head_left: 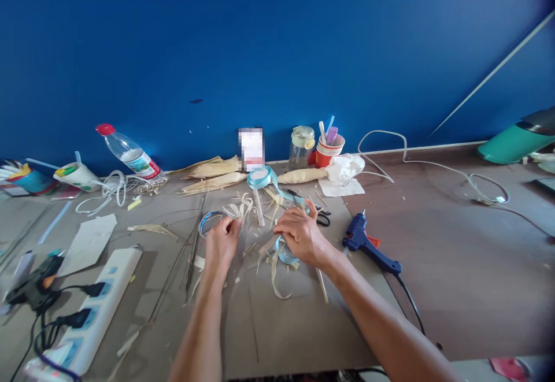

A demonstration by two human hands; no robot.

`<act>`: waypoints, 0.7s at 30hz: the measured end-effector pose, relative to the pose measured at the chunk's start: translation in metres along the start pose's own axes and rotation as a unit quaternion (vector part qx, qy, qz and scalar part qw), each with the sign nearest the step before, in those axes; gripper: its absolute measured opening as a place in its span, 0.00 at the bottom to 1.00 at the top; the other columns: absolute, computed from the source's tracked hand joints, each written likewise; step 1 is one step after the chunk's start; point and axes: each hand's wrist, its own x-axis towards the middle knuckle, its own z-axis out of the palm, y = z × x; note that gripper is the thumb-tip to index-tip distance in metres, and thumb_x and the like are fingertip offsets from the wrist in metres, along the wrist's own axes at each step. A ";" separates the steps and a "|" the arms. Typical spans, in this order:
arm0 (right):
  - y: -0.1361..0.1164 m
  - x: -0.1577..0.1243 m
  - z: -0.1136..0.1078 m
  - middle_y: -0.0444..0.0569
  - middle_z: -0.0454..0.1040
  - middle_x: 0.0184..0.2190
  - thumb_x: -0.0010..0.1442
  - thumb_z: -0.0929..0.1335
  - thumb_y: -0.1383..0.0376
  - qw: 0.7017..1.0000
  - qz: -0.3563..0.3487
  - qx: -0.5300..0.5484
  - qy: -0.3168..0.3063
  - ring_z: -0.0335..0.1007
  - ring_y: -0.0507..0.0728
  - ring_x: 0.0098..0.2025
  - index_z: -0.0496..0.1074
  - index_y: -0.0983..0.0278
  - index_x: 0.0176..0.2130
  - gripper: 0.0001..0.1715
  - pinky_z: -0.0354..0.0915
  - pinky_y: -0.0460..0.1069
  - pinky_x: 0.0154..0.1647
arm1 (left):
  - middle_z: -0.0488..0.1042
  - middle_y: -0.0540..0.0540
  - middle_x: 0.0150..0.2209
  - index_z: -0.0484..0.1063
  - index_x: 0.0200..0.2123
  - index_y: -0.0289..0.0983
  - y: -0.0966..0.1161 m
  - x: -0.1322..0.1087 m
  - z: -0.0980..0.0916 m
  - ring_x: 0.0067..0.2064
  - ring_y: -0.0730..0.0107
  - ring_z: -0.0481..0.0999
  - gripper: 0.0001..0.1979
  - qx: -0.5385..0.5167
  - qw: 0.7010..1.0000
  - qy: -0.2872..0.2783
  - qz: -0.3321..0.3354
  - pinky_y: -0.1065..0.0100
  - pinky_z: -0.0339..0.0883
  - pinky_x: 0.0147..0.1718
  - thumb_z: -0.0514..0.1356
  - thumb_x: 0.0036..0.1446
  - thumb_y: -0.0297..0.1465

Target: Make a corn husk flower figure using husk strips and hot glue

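My left hand point(222, 241) is closed in a pinch, thumb against fingers; anything between the fingertips is too small to make out. Just beyond it lie pale, curled husk strips point(243, 206), and a blue ring-shaped roll point(210, 220) is beside its knuckles. My right hand point(299, 233) is turned palm down with its fingers bent inward, hiding whatever they grip. Light-blue ribbon point(286, 255) and a curling husk strip point(274, 278) show below that hand. Scissors point(323, 218) lie partly behind it. A roll of light-blue ribbon point(259, 178) stands farther back.
To the right lies a blue glue gun point(368, 243) with its cord. Along the wall are dried corn husks point(212, 177), a glass jar point(300, 154), stacked red paper cups point(329, 152) and a tilted plastic bottle point(130, 154). A white power strip point(106, 304) and thin wires point(191, 243) lie left.
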 end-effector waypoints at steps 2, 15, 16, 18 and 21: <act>0.001 -0.001 0.001 0.44 0.76 0.29 0.55 0.61 0.76 1.000 -0.008 -0.003 0.011 0.66 0.54 0.40 0.74 0.60 0.28 0.17 0.37 0.58 0.59 | 0.66 0.51 0.20 0.66 0.22 0.39 -0.004 0.001 0.002 0.24 0.70 0.65 0.10 0.014 1.000 0.016 0.010 0.69 0.55 0.26 0.56 0.51 0.37; 0.006 -0.001 0.008 0.43 0.75 0.26 0.53 0.62 0.76 0.999 -0.026 -0.030 0.031 0.66 0.54 0.37 0.74 0.60 0.27 0.16 0.31 0.61 0.59 | 0.69 0.45 0.34 0.67 0.45 0.36 -0.011 -0.001 0.016 0.30 0.66 0.68 0.17 0.032 0.989 0.065 0.130 0.64 0.65 0.34 0.58 0.51 0.34; 0.006 -0.001 0.007 0.43 0.74 0.26 0.53 0.62 0.76 0.999 -0.023 -0.030 0.029 0.66 0.54 0.38 0.74 0.60 0.27 0.16 0.31 0.60 0.59 | 0.69 0.44 0.34 0.68 0.43 0.36 -0.009 -0.001 0.014 0.29 0.68 0.68 0.15 0.018 0.988 0.069 0.133 0.65 0.65 0.33 0.57 0.53 0.35; 0.006 -0.001 0.006 0.43 0.74 0.26 0.53 0.62 0.76 0.999 -0.019 -0.026 0.024 0.66 0.54 0.38 0.74 0.60 0.27 0.15 0.33 0.60 0.59 | 0.71 0.44 0.34 0.70 0.42 0.36 -0.004 -0.003 0.009 0.28 0.69 0.69 0.14 -0.016 0.988 0.088 0.126 0.66 0.65 0.32 0.55 0.55 0.37; 0.007 -0.001 0.004 0.44 0.75 0.27 0.55 0.62 0.75 0.999 -0.017 -0.018 0.021 0.66 0.54 0.38 0.74 0.61 0.28 0.15 0.33 0.60 0.59 | 0.75 0.46 0.31 0.60 0.55 0.36 0.002 -0.004 0.003 0.25 0.70 0.72 0.23 -0.086 0.985 0.129 0.074 0.67 0.65 0.30 0.53 0.58 0.38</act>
